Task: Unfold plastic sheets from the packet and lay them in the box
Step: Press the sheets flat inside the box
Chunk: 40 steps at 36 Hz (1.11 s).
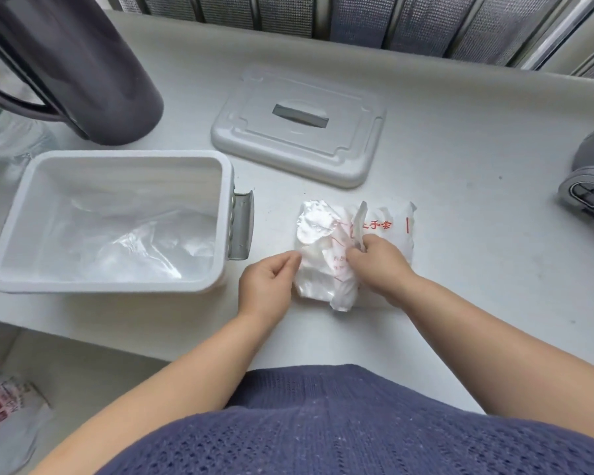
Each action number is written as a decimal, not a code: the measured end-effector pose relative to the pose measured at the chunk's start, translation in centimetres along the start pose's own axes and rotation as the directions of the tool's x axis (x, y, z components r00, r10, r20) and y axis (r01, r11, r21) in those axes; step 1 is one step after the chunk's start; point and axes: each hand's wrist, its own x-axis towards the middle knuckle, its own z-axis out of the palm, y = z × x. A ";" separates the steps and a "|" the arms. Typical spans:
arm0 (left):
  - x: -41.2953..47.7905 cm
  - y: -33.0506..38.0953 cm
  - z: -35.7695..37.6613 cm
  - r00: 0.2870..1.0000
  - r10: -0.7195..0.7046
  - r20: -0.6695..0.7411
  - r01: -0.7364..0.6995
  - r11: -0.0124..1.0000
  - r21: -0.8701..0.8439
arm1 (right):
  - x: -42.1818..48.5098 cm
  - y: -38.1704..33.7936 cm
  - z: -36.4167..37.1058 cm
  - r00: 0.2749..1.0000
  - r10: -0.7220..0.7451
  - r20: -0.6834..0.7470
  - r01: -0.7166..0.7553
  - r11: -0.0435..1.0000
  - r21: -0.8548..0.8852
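**Both hands at the torn packet, open box waiting beside it**

The packet [388,231], white crinkled plastic with red print, lies on the pale counter [460,207] just in front of the person, its wrapper torn open along the left half. The left hand [266,286] pinches the packet's left edge between thumb and curled forefinger. The right hand [379,265] sits on the middle of the packet with its fingers curled in, gripping a raised flap of white plastic at the opening; whether that flap is wrapper or a folded sheet is not clear.

To the left, near the packet but apart from it, stands the white rectangular box [127,155], lid off, with clear plastic sheets [134,241] lying rumpled across its bottom. A translucent grey clip [242,228] hangs on its right wall. The grey lid [299,128], with a slot in its middle, rests flat on the counter behind the packet. A dark jug [83,63] and a clear bottle [11,132] stand behind the box. A grey device [590,186] sits at the right edge.
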 end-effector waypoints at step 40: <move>1.3 8.4 -12.4 0.969 0.200 0.145 0.126 0.102 -0.987 | -4.8 -11.2 1.1 0.889 -0.376 -0.260 0.457 0.739 0.495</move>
